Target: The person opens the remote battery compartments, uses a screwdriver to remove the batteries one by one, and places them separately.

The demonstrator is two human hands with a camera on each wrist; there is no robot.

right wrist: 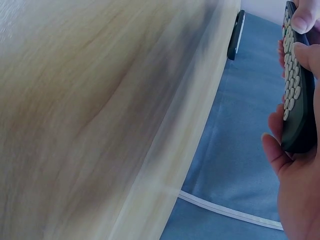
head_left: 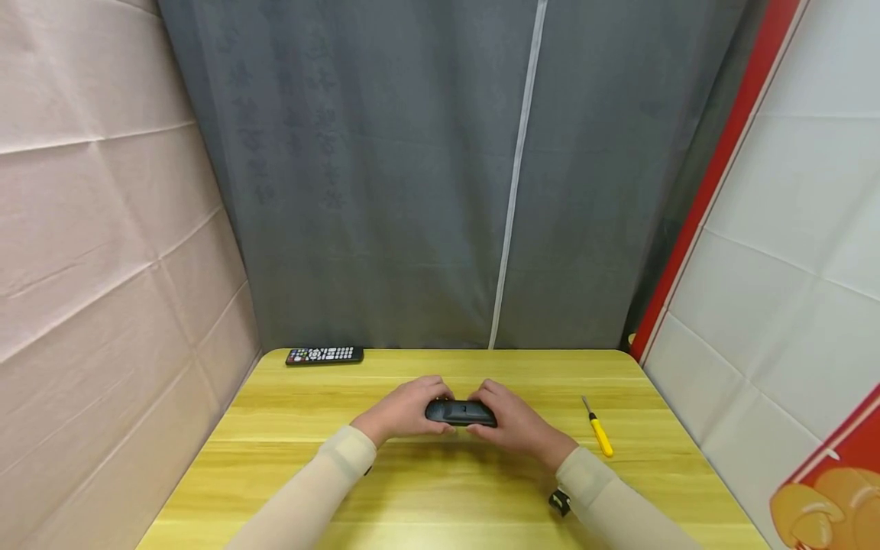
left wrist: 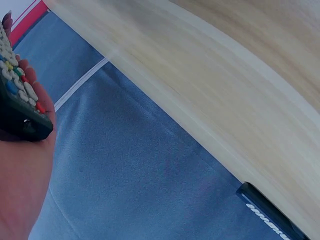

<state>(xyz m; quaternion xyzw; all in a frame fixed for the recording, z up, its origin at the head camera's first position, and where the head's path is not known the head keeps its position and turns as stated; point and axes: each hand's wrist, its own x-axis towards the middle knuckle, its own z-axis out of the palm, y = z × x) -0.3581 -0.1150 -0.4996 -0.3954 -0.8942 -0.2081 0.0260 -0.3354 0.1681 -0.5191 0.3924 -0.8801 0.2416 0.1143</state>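
Both hands hold a black remote control above the middle of the table. The left hand grips its left end, and the right hand has the right end, with fingers along the far edge and thumbs along the near one. Its plain back faces up in the head view. Pale buttons, with a few coloured ones, show on the held remote in the left wrist view. In the right wrist view, both thumbs lie along the side of the remote.
Another black remote lies button side up at the table's back left. A screwdriver with a yellow handle lies to the right of the right hand. The wooden table backs onto a grey curtain, with pale walls on both sides.
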